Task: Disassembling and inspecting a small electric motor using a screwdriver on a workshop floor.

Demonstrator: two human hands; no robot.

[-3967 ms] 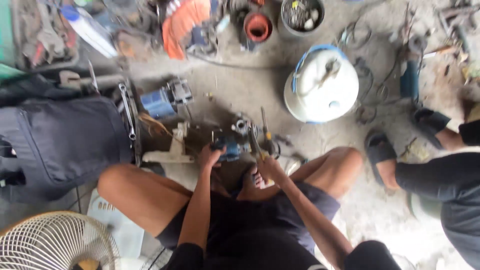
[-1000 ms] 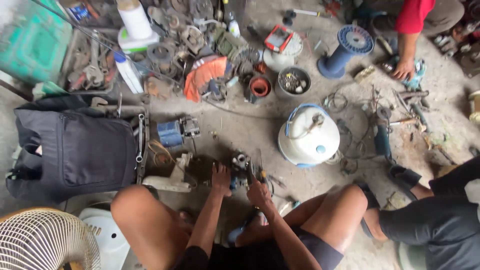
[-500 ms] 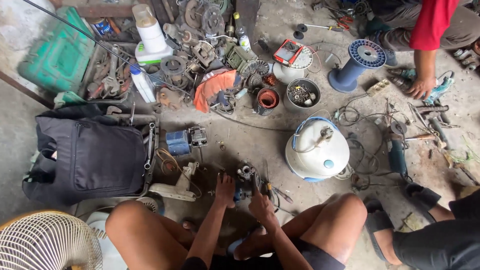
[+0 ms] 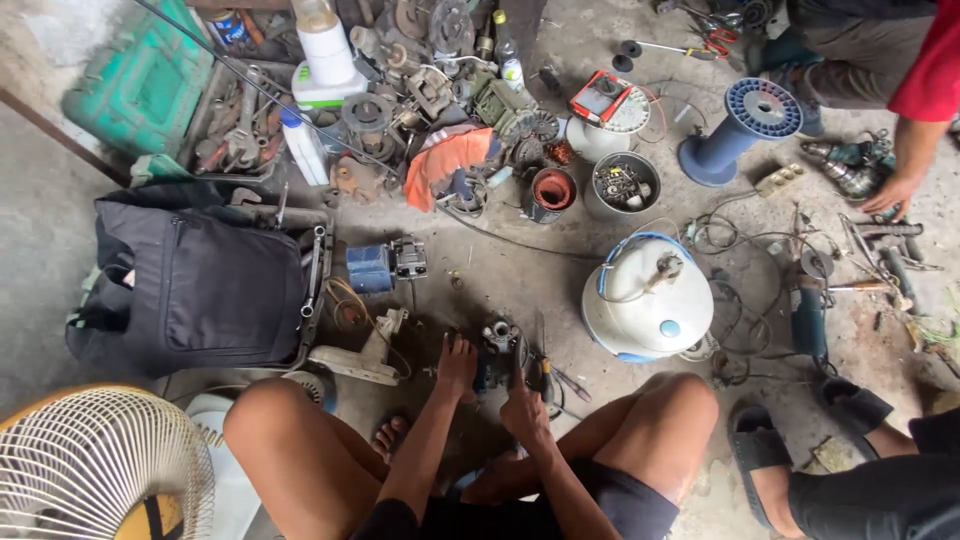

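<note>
Item: small blue motor assembly (image 4: 497,352), on the concrete floor (image 4: 520,265) at lower centre of the frame, between my knees. My left hand (image 4: 457,365) grips its left side; my right hand (image 4: 523,400) closes on its near right edge (finger detail too small to tell). Long axis unclear. Nearby: white round tank (image 4: 648,300) to the right, black bag (image 4: 200,280) to the left.

Informal repair workshop on a bare concrete floor (image 4: 520,270), stripped motors and metal parts (image 4: 420,60) heaped about, green toolbox (image 4: 140,85), blue wire spool (image 4: 745,125), white fan guard (image 4: 90,465), loose cables and hand tools (image 4: 860,250)
</note>
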